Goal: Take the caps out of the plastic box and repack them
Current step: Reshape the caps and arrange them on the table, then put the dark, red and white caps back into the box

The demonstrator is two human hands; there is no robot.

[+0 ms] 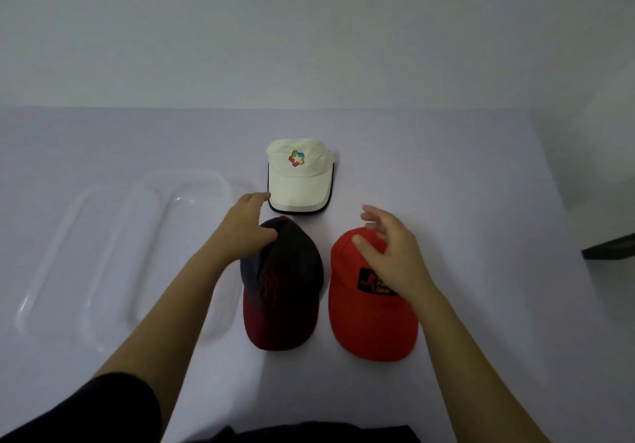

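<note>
Both arms reach out: left hand [245,226] pinches dark cap [283,284] top, right hand [391,253] open w/ fingers spread over red cap [371,305]. Grab each by the top, then lift into clear box [185,184] w/o squashing.

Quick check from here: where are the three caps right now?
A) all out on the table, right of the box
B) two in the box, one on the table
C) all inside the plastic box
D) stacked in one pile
A: the white cap, dark cap and red cap lie separately on the table, right of the clear plastic box.
</note>
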